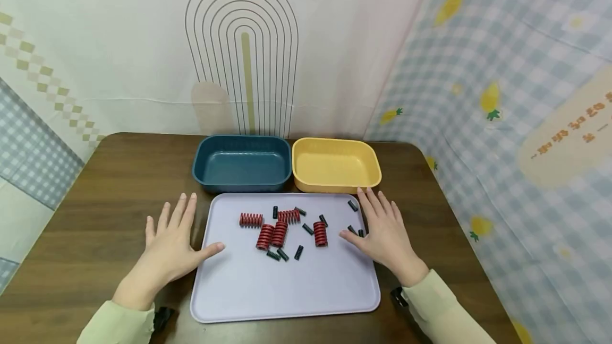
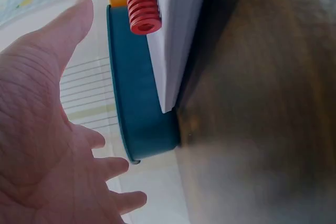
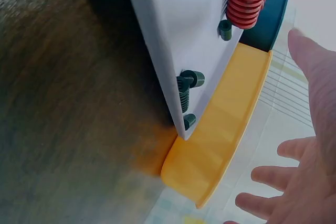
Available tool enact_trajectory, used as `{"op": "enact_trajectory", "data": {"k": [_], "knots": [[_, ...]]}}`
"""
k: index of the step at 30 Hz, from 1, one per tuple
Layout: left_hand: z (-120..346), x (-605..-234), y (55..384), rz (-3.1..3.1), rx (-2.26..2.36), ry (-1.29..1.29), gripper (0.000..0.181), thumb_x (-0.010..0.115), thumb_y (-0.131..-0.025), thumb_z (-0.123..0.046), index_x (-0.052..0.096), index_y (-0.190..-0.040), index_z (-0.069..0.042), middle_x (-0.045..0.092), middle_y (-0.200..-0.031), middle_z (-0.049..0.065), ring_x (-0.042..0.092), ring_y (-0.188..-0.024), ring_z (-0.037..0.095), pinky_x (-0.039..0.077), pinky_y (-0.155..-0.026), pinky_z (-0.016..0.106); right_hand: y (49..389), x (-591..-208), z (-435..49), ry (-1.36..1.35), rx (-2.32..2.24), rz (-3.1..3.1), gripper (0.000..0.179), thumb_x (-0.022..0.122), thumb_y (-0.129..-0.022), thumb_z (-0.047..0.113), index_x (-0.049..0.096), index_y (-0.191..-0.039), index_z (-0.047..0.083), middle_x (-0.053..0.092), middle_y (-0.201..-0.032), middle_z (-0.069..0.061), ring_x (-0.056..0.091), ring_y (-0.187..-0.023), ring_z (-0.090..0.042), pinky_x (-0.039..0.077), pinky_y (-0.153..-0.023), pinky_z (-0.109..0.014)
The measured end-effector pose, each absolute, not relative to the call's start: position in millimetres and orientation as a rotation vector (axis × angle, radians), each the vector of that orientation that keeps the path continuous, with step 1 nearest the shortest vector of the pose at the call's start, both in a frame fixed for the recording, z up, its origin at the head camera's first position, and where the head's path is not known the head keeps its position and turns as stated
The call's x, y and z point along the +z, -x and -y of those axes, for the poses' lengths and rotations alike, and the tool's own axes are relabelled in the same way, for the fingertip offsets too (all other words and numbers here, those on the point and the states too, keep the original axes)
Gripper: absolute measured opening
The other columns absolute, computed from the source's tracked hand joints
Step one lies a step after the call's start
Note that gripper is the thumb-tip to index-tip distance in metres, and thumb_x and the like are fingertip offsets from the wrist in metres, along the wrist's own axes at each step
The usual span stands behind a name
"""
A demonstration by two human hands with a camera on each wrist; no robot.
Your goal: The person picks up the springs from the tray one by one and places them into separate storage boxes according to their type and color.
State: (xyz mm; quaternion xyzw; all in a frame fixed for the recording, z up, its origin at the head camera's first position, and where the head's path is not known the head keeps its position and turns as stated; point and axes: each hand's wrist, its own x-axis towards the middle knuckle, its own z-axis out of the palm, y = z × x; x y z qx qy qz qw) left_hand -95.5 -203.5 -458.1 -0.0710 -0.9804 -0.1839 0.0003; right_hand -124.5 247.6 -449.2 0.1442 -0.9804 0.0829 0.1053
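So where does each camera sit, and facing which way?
Head: on the head, facing forward, down at the tray; left hand, right hand, sleeves show.
Left wrist: worn there, facing the blue bin; left hand shows.
Right wrist: worn there, facing the yellow bin; right hand shows.
Both wrist views share the tray and bins.

With the pale lilac tray (image 1: 287,291) as the clock face, a teal bin (image 1: 242,163) sits at 11 o'clock and a yellow bin (image 1: 337,165) beside it at 1, all on a dark wooden table (image 1: 421,200). Red springs (image 1: 320,234) and smaller dark green springs (image 1: 298,252) lie scattered on the tray, mostly between 10 and 2. The left hand (image 1: 167,248) is at 9, its thumb reaching over the rim; the right hand (image 1: 384,235), fingers spread, is near 3, its thumb beside dark green springs
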Motion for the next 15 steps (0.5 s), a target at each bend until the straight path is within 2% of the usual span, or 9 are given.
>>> {"op": "enact_trajectory", "data": {"k": [5,10,15], "knots": [[204.9,-458.3,95.6,3.091,-0.716,0.284,0.127,0.064,-0.069,-0.078,-0.004,-0.156,-0.015,0.007,-0.159,0.021,0.008,-0.138,0.053,0.002,-0.101,0.073,127.2,-445.8,-247.2,-0.458,0.282,2.904,0.114,0.058,-0.070,0.082,0.021,-0.156,0.016,0.028,-0.154,-0.016,0.024,-0.139,-0.041,0.021,-0.107,-0.061],[208.3,-459.9,97.0,3.083,-1.072,0.345,0.121,0.070,-0.076,-0.065,-0.008,-0.156,-0.017,0.005,-0.158,0.022,0.010,-0.139,0.049,0.017,-0.101,0.071,129.5,-445.0,-245.9,-0.527,0.379,2.911,0.116,0.063,-0.068,0.080,0.023,-0.155,0.014,0.030,-0.153,-0.016,0.027,-0.139,-0.039,0.025,-0.107,-0.058],[216.1,-458.5,98.1,2.990,-1.521,0.352,0.113,0.074,-0.083,-0.047,-0.006,-0.156,-0.015,0.008,-0.156,0.025,0.028,-0.134,0.049,0.037,-0.099,0.058,130.9,-444.6,-243.0,-0.532,0.490,2.955,0.118,0.075,-0.064,0.071,0.023,-0.155,0.017,0.040,-0.149,-0.012,0.040,-0.132,-0.034,0.036,-0.101,-0.054]]}}
